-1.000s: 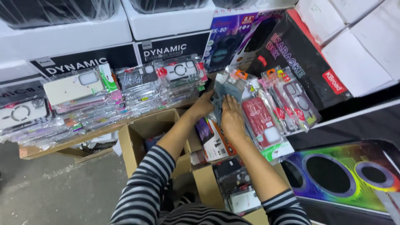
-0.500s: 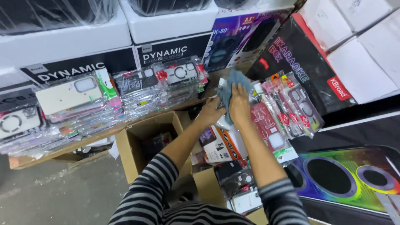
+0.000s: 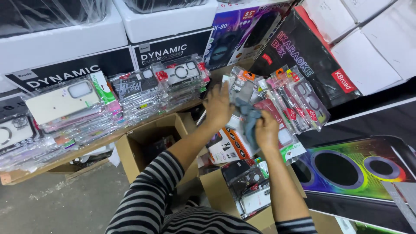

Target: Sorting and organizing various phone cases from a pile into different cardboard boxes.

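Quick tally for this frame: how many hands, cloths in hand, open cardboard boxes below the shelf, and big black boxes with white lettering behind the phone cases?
Hands: 2, left hand and right hand
Grey cloth, gripped by the right hand: 1
Open cardboard boxes: 2, second
Black boxes with white lettering: 2, other
Total: 7

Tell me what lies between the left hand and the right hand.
In the head view, a grey cloth lies between the left hand and right hand.
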